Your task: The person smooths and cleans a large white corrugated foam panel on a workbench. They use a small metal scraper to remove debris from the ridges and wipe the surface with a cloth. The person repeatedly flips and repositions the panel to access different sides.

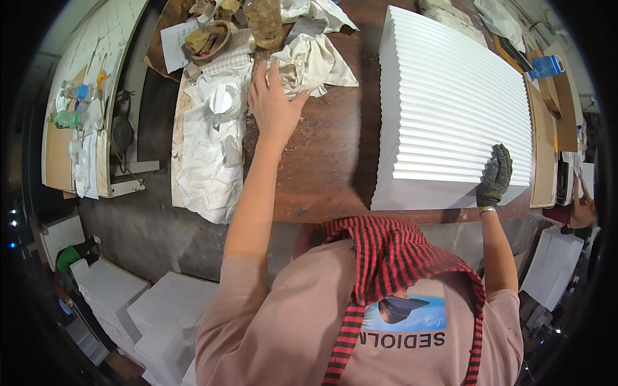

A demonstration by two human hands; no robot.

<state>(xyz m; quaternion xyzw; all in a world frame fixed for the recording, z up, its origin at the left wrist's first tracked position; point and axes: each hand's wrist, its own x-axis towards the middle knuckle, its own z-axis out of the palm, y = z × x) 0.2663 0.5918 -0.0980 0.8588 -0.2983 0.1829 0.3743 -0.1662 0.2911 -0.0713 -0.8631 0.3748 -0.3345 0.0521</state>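
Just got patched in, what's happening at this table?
The person's bare left hand, fingers spread, is at the edge of a crumpled cream cloth; whether it grips it is unclear. The gloved right hand rests on the near right corner of a large white ridged block on the brown table. Left of the bare hand, a white-lidded jar sits on crumpled white material.

This looks like a workshop: a stained, debris-strewn wooden bench carries crumpled rags at twelve o'clock and a large ribbed white piece at two; a knitted work glove shows at three, plastic bottles crowd together at ten, and white box-like pieces stand stacked at eight.
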